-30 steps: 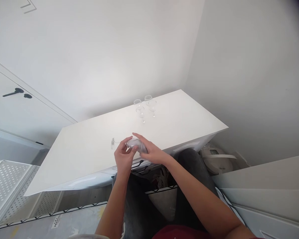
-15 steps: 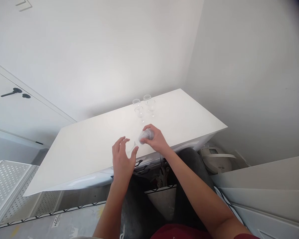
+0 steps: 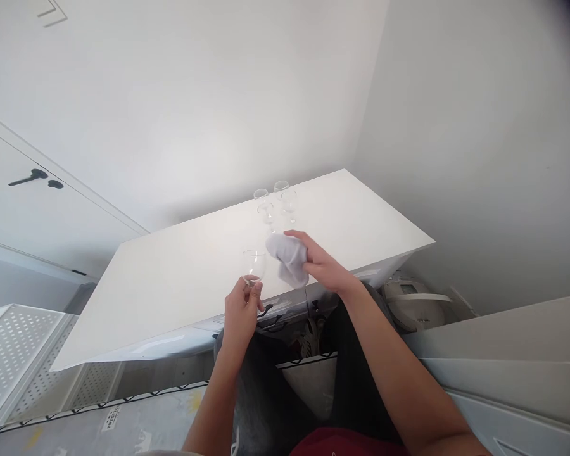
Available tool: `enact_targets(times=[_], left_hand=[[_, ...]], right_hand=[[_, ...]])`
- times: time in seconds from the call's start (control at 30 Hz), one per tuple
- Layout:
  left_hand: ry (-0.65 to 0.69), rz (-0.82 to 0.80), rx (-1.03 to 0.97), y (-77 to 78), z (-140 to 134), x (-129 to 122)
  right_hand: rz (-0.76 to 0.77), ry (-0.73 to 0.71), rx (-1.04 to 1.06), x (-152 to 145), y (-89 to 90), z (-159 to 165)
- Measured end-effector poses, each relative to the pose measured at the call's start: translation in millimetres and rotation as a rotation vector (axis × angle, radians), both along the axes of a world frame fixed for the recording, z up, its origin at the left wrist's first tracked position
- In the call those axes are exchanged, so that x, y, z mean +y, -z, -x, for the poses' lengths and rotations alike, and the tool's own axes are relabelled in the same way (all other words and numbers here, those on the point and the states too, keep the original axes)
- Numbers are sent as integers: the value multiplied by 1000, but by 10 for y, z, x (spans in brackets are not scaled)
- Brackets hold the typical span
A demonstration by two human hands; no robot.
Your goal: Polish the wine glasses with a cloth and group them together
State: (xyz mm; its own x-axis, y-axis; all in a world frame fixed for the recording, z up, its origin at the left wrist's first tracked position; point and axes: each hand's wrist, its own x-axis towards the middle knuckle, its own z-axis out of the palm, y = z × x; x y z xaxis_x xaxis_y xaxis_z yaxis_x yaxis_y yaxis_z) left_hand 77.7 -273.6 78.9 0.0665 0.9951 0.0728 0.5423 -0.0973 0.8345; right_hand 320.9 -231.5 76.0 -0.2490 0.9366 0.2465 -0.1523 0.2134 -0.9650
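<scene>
Glass (image 3: 253, 263) now raised upright, cloth (image 3: 289, 259) pulled out of it.
Left hand (image 3: 240, 312) pinching the stem above the white table (image 3: 171, 278); right hand (image 3: 323, 267) closed around the cloth, just beside the bowl.

White table (image 3: 180, 278), seen from above and set into the corner of two pale walls. Its top is flat, plain and glossy, with the far right corner reaching toward the right-hand wall. Three clear stemmed glasses (image 3: 273, 202) stand upright in a tight cluster near the far edge, just beside one another. Whether they touch cannot be told. The rest of the surface shows only soft reflections.
</scene>
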Motion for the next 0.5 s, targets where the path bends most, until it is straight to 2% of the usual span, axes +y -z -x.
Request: enact_targets(times=[0.1, 0.2, 0.27, 0.4, 0.5], left_hand=[[72, 2, -23, -50, -55, -9], [94, 23, -77, -59, -96, 5], [94, 48, -118, -27, -103, 29], [118, 114, -214, 60, -118, 57], [166, 158, -258, 62, -160, 22]], right_hand=[[4, -270, 53, -80, -26, 17], [69, -375, 188, -126, -10, 56], [83, -348, 194, -130, 21, 77], [8, -151, 0, -106, 84, 144], [-28, -90, -94, -99, 122, 174]])
